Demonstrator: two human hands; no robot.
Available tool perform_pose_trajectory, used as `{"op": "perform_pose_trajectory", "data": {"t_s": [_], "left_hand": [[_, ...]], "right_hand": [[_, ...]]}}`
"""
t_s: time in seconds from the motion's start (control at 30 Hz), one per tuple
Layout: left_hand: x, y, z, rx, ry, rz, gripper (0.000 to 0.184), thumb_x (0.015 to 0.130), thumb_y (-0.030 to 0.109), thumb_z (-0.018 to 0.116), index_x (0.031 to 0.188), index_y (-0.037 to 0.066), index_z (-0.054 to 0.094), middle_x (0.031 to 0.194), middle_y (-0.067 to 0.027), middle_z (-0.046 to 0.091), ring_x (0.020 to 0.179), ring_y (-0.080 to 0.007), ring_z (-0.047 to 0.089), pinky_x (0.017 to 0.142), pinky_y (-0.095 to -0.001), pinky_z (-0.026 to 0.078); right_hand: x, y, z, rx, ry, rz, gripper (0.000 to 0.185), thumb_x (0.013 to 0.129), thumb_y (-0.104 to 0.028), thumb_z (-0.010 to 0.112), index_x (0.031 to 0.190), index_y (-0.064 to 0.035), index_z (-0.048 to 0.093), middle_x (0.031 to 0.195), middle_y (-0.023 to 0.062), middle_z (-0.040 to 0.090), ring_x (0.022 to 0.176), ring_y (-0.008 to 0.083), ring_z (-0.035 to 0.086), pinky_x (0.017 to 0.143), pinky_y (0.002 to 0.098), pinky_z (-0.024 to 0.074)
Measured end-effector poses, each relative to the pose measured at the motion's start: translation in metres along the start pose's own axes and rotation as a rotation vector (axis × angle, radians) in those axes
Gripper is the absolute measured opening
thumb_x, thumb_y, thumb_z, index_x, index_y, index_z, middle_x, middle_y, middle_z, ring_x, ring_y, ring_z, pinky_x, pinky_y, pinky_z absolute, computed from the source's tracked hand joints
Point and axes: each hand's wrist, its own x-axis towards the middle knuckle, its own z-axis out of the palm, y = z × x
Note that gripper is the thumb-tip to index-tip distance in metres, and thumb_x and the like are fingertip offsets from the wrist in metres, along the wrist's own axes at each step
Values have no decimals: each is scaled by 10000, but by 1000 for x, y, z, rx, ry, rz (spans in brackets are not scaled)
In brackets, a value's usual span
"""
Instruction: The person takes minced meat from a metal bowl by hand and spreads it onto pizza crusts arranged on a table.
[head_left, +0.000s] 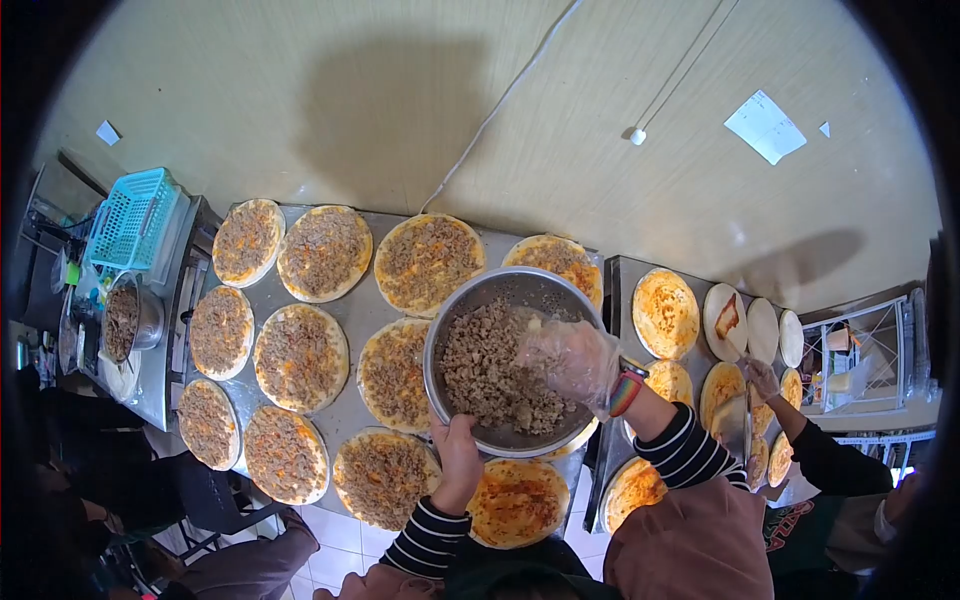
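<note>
A steel bowl (pixel 434 372) of crumbled cooked meat (pixel 500 360) is over the metal table. My left hand (pixel 457 455), bare, grips its near left rim. My right hand (pixel 570 362), in a clear plastic glove, is inside the bowl at the meat's right side; its fingertips are blurred, and what they hold cannot be made out. Around the bowl lie flat dough rounds topped with meat, such as one round (pixel 386 478) at the lower left. Just below the bowl is a round with only red sauce (pixel 517 502).
A second metal table (pixel 620 290) at the right bears sauced and plain rounds. Beside it a co-worker's gloved hand (pixel 763 380) reaches in. At the left stand a turquoise basket (pixel 130 220) and a pot (pixel 150 320). Seated people's legs show at lower left.
</note>
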Motion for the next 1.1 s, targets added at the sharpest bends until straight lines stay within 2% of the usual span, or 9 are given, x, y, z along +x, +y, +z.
{"op": "perform_pose_trajectory", "data": {"t_s": [0.17, 0.37, 0.43, 0.53, 0.57, 0.7, 0.8, 0.87, 1.1], "left_hand": [[6, -11, -5, 10, -25, 9, 594, 702, -74, 379, 1275, 78, 344, 1068, -72, 486, 888, -170, 528, 738, -309, 494], [6, -8, 0, 16, -10, 31, 575, 703, -67, 384, 1263, 65, 366, 1016, -62, 500, 835, -156, 529, 712, -289, 486], [7, -11, -1, 58, 25, 26, 573, 707, -62, 387, 1265, 67, 365, 995, -55, 502, 812, -150, 526, 694, -279, 481], [9, -8, -7, 69, -22, 29, 574, 706, -60, 390, 1265, 67, 365, 1002, -55, 505, 806, -148, 524, 683, -271, 476], [11, -10, -7, 74, -24, 29, 574, 706, -60, 390, 1265, 67, 365, 1002, -55, 505, 806, -148, 524, 683, -271, 476], [14, -6, -12, 64, -6, 30, 566, 706, -67, 386, 1256, 62, 368, 1003, -53, 506, 817, -150, 526, 678, -269, 475], [19, -15, -12, 79, -2, 46, 558, 708, -68, 385, 1251, 61, 368, 1011, -57, 500, 828, -154, 523, 693, -276, 476], [23, -18, -12, 94, -3, 54, 557, 708, -67, 385, 1250, 62, 367, 1019, -60, 496, 835, -157, 521, 704, -279, 476], [23, -16, -31, 98, 22, 35, 559, 701, -60, 392, 1246, 63, 367, 1096, -89, 480, 912, -196, 525, 790, -323, 468]], "right_hand": [[1, 4, -8, 39, 185, -131, 75, 764, -156, 585, 795, -127, 648, 736, 87, 629, 623, 269, 607, 560, 359, 488], [1, 0, 13, -57, 110, 158, 220, 792, -250, 564, 657, -80, 599, 691, 93, 615, 612, 298, 592, 539, 395, 464], [4, 5, 24, -247, -240, 422, 243, 799, -290, 521, 711, -71, 579, 725, 114, 597, 647, 306, 585, 547, 401, 456], [-1, 5, 48, -357, -34, 221, 170, 774, -228, 535, 840, -75, 572, 794, 143, 570, 727, 323, 581, 603, 409, 461], [-6, 9, 49, -221, -58, 316, 208, 757, -176, 535, 947, -91, 547, 852, 148, 544, 790, 333, 572, 665, 424, 458], [-2, 21, 55, -219, -87, 232, 206, 765, -167, 544, 953, -93, 585, 833, 154, 564, 763, 348, 573, 697, 436, 462], [-4, 38, 45, -58, 122, 192, 210, 805, -203, 542, 951, -74, 619, 757, 119, 583, 663, 266, 585, 612, 366, 493], [6, 35, 14, 688, -173, 684, 201, 811, -213, 552, 911, -56, 628, 706, 63, 582, 657, 158, 585, 493, 296, 466], [6, 100, -22, 1142, 124, 691, 171, 800, -201, 555, 843, -67, 654, 684, -17, 542, 574, 93, 519, 424, 229, 408]]}}
